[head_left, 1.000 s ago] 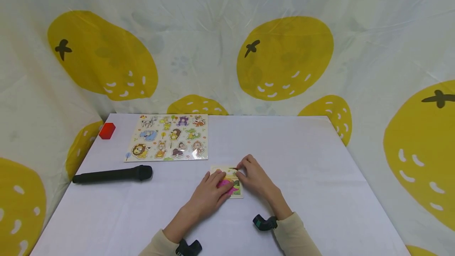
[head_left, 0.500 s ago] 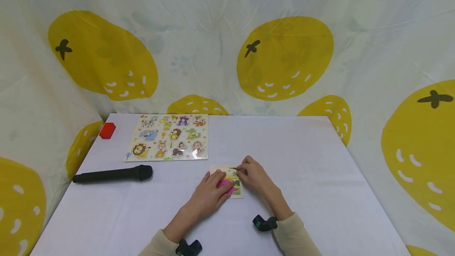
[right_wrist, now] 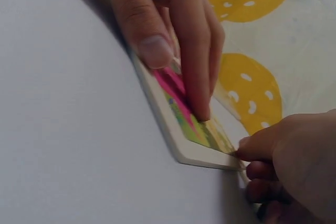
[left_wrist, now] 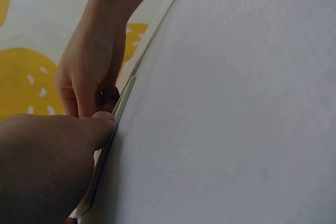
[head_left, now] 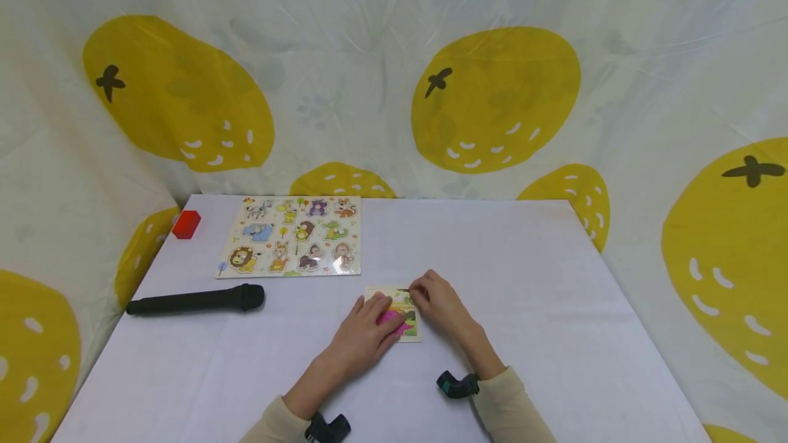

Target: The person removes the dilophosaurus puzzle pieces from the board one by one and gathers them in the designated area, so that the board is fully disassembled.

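A small picture puzzle [head_left: 412,332] with a pale rim and a pink figure lies on the white table, below both hands in the head view. My left hand [head_left: 363,335] rests over its left part, fingers fairly straight and pressing on the picture. In the right wrist view, the left thumb [right_wrist: 156,51] lies at the rim. My right hand [head_left: 442,303] is at the puzzle's far right corner, its thumb and fingertips pinched together there. Seen from the right wrist, the right fingers [right_wrist: 262,148] curl at the corner of the frame; their tips are partly hidden.
An animal puzzle board [head_left: 289,236] lies at the back left. Left of it sits a red hexagonal block [head_left: 187,225], and in front a black microphone [head_left: 197,300]. A curtain [head_left: 345,74] printed with yellow fruit hangs behind the table [head_left: 542,279].
A dark, raised sliver at my right fingertips no longer shows, and the picture's far right corner looks flat. The right fingers have shifted slightly; my left hand has stayed in place.
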The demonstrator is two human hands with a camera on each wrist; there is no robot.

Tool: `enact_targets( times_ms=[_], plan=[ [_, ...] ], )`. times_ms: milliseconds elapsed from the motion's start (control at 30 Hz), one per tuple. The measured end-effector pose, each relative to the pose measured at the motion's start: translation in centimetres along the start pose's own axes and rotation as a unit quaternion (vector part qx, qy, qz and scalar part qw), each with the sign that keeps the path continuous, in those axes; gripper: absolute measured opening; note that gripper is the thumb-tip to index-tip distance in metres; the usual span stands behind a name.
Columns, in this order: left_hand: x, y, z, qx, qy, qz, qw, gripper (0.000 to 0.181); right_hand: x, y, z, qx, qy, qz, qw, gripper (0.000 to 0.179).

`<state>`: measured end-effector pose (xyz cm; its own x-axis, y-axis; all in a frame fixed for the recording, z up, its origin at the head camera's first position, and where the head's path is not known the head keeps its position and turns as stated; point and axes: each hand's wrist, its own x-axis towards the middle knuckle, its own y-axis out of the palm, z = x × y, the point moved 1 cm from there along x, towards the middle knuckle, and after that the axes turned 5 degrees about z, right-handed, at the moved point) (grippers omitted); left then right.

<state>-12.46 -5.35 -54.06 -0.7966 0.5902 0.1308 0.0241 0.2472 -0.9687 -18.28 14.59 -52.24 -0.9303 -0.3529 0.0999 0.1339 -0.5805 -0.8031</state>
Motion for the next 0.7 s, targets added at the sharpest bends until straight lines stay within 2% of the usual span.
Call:
enact_targets(
  times_ms=[167, 367, 700],
  plan=[
    [-0.01, 0.07, -0.05, 0.006, -0.003, 0.002, 1.0000, 0.037, -0.05, 0.89, 0.02, -0.015, 0.023, -0.028, 0.9992, 0.009],
    [-0.07, 0.06, -0.14, 0.007, 0.005, -0.016, 0.9998, 0.036, -0.12, 1.18, 0.15, -0.028, 0.038, -0.025, 0.9986, 0.010],
    [-0.04, 0.27, -0.12, 0.017, -0.008, 0.007, 0.9998, 0.039, 0.03, 0.93, -0.19, 0.040, 0.064, -0.012, 0.9971, 0.010]
  ],
)
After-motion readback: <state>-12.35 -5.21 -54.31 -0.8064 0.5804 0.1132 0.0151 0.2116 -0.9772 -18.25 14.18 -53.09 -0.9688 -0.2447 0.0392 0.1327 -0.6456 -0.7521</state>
